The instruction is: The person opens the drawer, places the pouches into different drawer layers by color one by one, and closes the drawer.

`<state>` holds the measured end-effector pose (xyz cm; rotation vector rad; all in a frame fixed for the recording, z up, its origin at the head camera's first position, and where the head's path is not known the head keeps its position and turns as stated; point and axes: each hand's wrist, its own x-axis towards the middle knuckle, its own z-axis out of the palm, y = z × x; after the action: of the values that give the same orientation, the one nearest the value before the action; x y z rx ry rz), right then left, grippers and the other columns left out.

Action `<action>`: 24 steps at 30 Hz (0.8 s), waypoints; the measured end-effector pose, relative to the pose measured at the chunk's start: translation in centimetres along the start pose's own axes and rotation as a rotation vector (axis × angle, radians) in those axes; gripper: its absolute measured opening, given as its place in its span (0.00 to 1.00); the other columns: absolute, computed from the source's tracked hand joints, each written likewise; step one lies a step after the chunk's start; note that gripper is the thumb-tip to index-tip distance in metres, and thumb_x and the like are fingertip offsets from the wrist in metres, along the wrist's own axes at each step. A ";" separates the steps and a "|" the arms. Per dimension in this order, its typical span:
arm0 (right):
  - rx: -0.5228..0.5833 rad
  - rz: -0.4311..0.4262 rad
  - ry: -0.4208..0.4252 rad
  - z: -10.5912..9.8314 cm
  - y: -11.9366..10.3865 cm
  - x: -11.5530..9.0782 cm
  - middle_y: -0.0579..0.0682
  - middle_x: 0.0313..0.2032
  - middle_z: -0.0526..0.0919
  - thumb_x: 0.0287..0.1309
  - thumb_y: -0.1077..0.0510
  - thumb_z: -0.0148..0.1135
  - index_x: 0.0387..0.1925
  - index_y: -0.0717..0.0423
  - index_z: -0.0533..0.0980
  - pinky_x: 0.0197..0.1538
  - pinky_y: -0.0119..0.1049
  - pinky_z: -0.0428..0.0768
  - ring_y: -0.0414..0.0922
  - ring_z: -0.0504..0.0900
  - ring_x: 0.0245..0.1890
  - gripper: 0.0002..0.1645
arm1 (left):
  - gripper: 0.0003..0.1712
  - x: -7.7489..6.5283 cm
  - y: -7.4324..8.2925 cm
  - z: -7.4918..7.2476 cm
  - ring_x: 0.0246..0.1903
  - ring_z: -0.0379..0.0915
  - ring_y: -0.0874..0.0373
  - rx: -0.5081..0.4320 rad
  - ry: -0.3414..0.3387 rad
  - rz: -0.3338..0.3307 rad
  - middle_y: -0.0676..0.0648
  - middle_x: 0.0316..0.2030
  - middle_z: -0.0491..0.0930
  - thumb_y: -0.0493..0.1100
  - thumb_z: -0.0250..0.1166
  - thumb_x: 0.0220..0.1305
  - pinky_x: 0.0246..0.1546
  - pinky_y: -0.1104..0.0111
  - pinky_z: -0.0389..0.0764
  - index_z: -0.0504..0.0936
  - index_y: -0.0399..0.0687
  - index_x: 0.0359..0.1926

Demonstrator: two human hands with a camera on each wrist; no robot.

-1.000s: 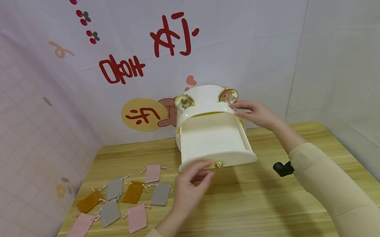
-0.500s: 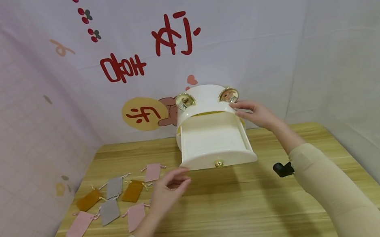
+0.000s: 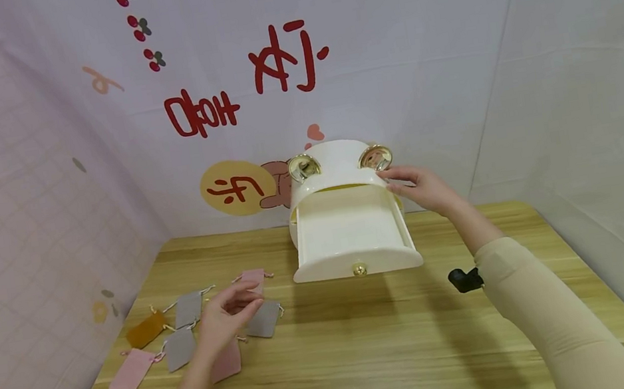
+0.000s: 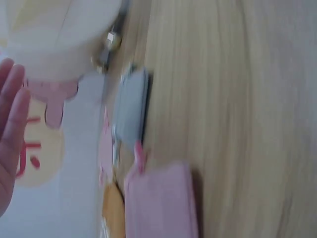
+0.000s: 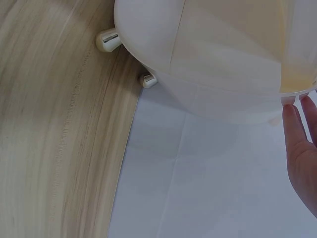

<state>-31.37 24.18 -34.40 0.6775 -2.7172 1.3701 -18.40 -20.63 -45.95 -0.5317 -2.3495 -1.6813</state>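
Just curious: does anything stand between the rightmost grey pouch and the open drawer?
Nothing visible does. The left hand is mostly left of the grey pouch, outside the path to the open drawer.

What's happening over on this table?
A person is at a wooden table with a white box whose drawer stands open. Their right hand touches the edge of the box, above the drawer's side. Their left hand hovers over small drawstring pouches in pink, gray and orange-brown, with no pouch in its grasp. The pouches lie spread on the table.
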 end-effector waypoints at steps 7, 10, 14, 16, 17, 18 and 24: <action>0.012 0.009 -0.001 0.1 0.0 -0.1 0.57 0.71 0.63 0.72 0.52 0.57 0.67 0.55 0.72 0.68 0.59 0.60 0.56 0.55 0.73 0.26 | 0.28 -0.7 -2.3 -2.8 0.42 0.82 0.56 0.028 -0.073 -0.037 0.35 0.45 0.83 0.35 0.71 0.61 0.43 0.73 0.80 0.77 0.40 0.62; 0.019 0.010 -0.001 0.0 0.0 -0.1 0.57 0.71 0.63 0.71 0.53 0.57 0.67 0.55 0.72 0.68 0.59 0.60 0.56 0.55 0.73 0.26 | 0.29 -1.1 -2.9 -3.6 0.44 0.82 0.52 0.040 -0.097 -0.064 0.32 0.47 0.82 0.35 0.71 0.60 0.44 0.73 0.80 0.76 0.39 0.63; 0.031 0.009 -0.006 -0.1 -1.0 -0.5 0.60 0.71 0.62 0.72 0.56 0.56 0.67 0.59 0.71 0.68 0.59 0.59 0.58 0.54 0.73 0.26 | 0.29 -1.6 -3.7 -4.8 0.48 0.80 0.42 0.056 -0.126 -0.113 0.31 0.49 0.81 0.36 0.72 0.60 0.45 0.73 0.80 0.75 0.37 0.63; 0.037 0.011 -0.009 -0.1 -1.6 -0.6 0.61 0.71 0.62 0.72 0.57 0.56 0.67 0.61 0.70 0.68 0.59 0.59 0.58 0.54 0.73 0.26 | 0.30 -1.9 -3.9 -5.3 0.50 0.78 0.38 0.068 -0.143 -0.139 0.31 0.50 0.80 0.36 0.72 0.60 0.45 0.73 0.80 0.75 0.37 0.63; 0.034 0.011 -0.011 -0.1 -1.6 -0.6 0.61 0.71 0.62 0.72 0.57 0.56 0.67 0.61 0.70 0.68 0.59 0.60 0.58 0.54 0.73 0.26 | 0.30 -2.1 -4.0 -5.5 0.50 0.78 0.37 0.081 -0.153 -0.146 0.32 0.51 0.80 0.37 0.72 0.60 0.45 0.72 0.80 0.75 0.36 0.62; 0.031 0.012 -0.013 -0.1 -1.5 -0.6 0.61 0.71 0.62 0.72 0.56 0.56 0.67 0.60 0.70 0.68 0.59 0.60 0.58 0.54 0.73 0.26 | 0.30 -2.3 -4.1 -5.8 0.50 0.77 0.37 0.095 -0.161 -0.158 0.32 0.51 0.80 0.38 0.72 0.60 0.45 0.71 0.80 0.75 0.36 0.62; 0.015 0.005 -0.004 -0.1 0.2 0.0 0.57 0.71 0.62 0.72 0.52 0.57 0.68 0.55 0.71 0.68 0.59 0.61 0.56 0.54 0.73 0.27 | 0.30 -3.3 -4.8 -6.5 0.52 0.77 0.40 0.135 -0.162 -0.229 0.38 0.52 0.81 0.38 0.74 0.57 0.48 0.68 0.80 0.77 0.34 0.60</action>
<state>-31.42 24.35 -34.53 0.6762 -2.7160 1.3936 -17.62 -28.65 -49.18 -0.4012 -2.7084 -1.6067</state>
